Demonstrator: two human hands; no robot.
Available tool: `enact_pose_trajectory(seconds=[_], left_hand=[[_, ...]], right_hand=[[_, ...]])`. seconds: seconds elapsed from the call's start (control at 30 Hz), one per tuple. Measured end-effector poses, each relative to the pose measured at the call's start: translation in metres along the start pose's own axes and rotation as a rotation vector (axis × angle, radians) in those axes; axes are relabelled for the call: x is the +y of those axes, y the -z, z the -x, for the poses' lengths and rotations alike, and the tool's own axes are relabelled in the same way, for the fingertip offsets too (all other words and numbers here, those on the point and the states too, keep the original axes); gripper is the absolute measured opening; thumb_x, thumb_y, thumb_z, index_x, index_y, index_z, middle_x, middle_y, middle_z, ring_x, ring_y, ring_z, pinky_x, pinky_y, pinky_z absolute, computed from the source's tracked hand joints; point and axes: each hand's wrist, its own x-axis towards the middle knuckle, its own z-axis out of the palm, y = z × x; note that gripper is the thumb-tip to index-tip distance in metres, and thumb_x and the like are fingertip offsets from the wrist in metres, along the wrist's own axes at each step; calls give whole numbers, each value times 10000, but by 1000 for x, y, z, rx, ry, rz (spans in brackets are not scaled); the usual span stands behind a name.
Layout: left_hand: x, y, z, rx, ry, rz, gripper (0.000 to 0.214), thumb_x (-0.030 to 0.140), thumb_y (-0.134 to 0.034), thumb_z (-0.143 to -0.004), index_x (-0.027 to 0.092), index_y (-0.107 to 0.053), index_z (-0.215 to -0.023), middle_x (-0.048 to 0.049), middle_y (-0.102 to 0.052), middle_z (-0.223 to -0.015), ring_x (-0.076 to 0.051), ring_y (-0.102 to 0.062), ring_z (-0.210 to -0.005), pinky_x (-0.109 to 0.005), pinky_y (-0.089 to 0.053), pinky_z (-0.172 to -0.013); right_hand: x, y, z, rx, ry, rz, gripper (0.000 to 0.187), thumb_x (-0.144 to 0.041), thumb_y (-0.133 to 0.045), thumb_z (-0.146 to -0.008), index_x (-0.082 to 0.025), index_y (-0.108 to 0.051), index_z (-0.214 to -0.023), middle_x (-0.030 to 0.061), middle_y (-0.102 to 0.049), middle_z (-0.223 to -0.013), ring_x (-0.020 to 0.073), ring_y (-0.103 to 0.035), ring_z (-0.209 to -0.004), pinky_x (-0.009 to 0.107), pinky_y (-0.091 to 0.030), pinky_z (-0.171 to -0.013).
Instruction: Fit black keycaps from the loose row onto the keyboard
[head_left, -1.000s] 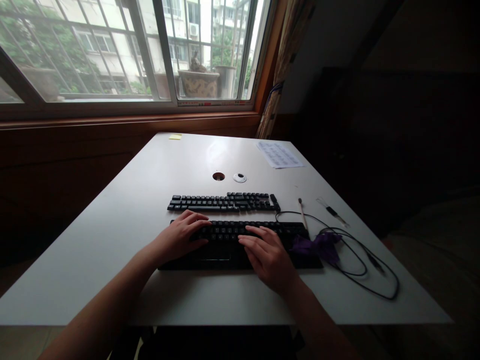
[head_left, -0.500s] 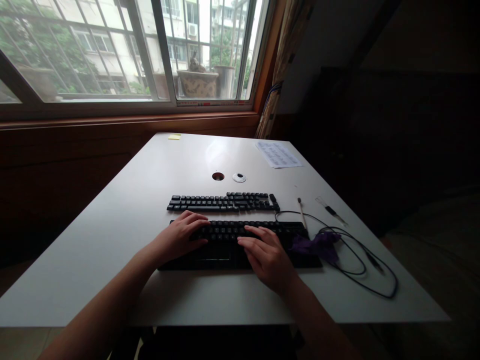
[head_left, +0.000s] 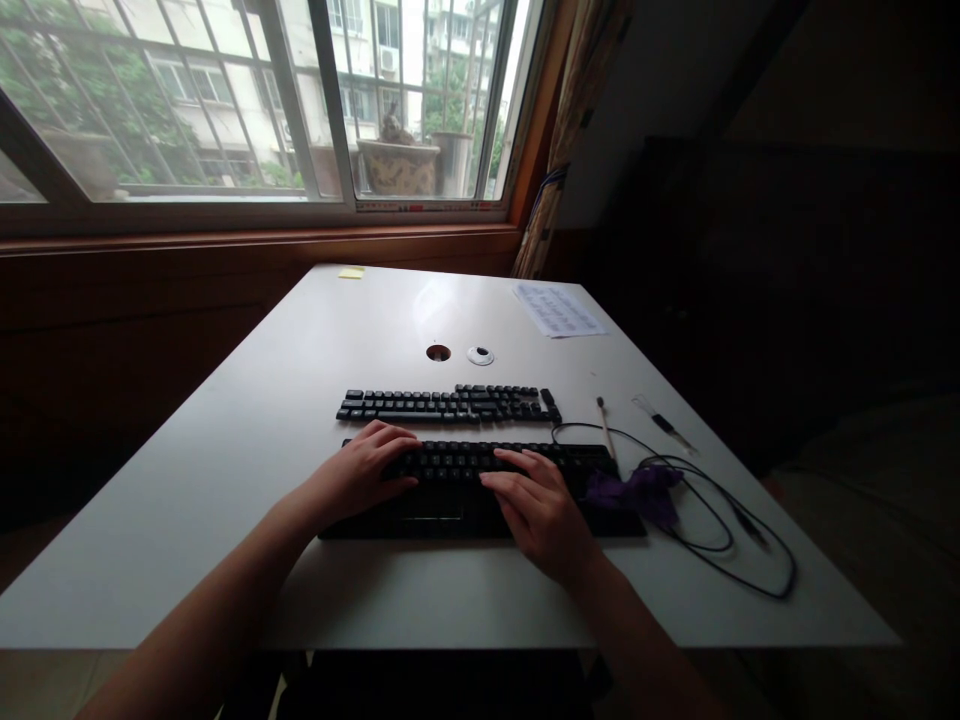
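A black keyboard (head_left: 465,520) lies near the front of the white table, its lower rows without visible keycaps. My left hand (head_left: 369,468) rests on its left end, fingers stretched over the upper keys and thumb apart. On the middle of the keyboard lies my right hand (head_left: 538,505), open, its fingertips at the key rows. Behind the keyboard, loose black keycaps (head_left: 405,405) are laid out in rows. A purple cloth (head_left: 637,492) lies crumpled over the keyboard's right end, partly on the table.
The table (head_left: 247,430) also carries a small brush (head_left: 604,425), a wire keycap puller (head_left: 661,420) and a looped black cable (head_left: 750,590) at right. Farther back are a cable hole (head_left: 439,353), its white cover (head_left: 480,356), printed sheets (head_left: 562,312) and a yellow note (head_left: 351,272).
The whole view has shifted very slightly. Both hands keep practically the same place on the keyboard, and nothing has been picked up or let go.
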Motion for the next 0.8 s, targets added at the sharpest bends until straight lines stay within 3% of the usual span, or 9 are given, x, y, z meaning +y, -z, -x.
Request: enact_pose_trajectory(seconds=[0.8], left_hand=[[1, 1, 1, -21, -6, -12, 409, 342, -723, -955, 244, -605, -1334, -93, -662, -1316, -293, -563, -1205, -483, -546, -1033]], right_hand=[[-1, -3, 1, -18, -4, 6, 298, -93, -542, -989, -243, -639, -1226, 38, -776, -1196, 252, -616, -1321, 533, -401, -1151]])
